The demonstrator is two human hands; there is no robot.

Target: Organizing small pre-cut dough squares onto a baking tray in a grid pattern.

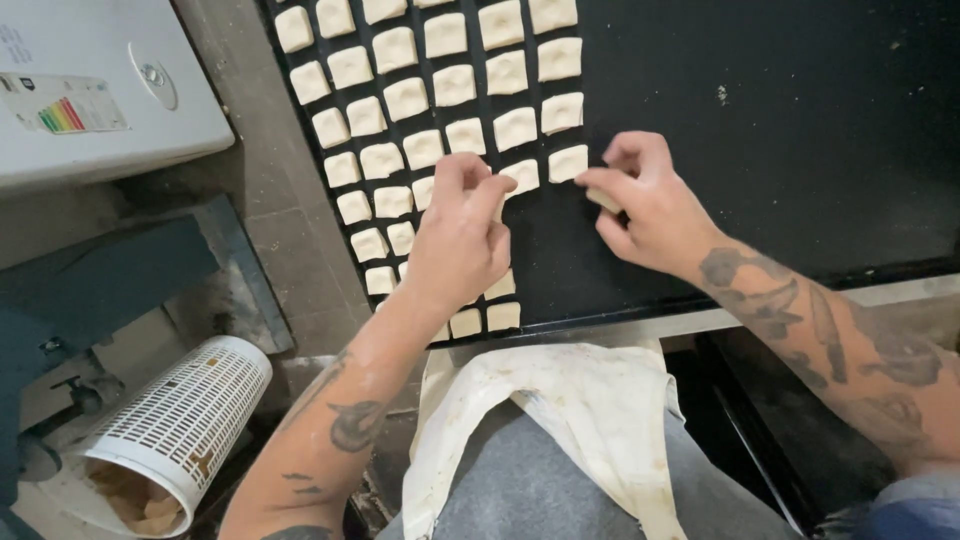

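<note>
While over tray, frame centre | left hand pinching dough square, aligning row | right hand gripping dough piece, fingers narrow | squares gridded upper left | basket lower left

Grey tiled floor, white appliance upper left, white perforated bin lying tipped below, blue-grey bench

I saw that both forearms were bare and marked with dark tattoos, with the left hand and right hand ungloved and without rings. A stained cream apron hung over a grey top. A blue-grey sleeve edge showed at the right arm.
</note>
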